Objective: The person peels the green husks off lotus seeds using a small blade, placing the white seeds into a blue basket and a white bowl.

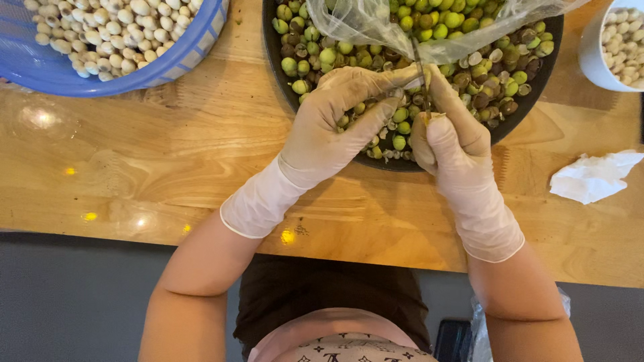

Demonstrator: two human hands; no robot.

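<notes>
Both my hands wear pale latex gloves and meet over a round black tray (278, 64) heaped with small green and brown seeds (456, 20). My left hand (335, 114) curls around something small, its fingertips pinching toward the right hand. My right hand (449, 134) grips a thin dark blade-like tool (420, 74) that points up toward the left fingertips. What the left fingers pinch is hidden between them. A clear plastic bag (376, 23) with more green seeds lies on the tray's far side.
A blue plastic basket (181, 57) of pale peeled seeds stands at the back left. A white cup (597, 57) of peeled seeds sits at the right edge, a crumpled white tissue (594, 175) nearer. The wooden table's (168, 154) front edge runs below my forearms.
</notes>
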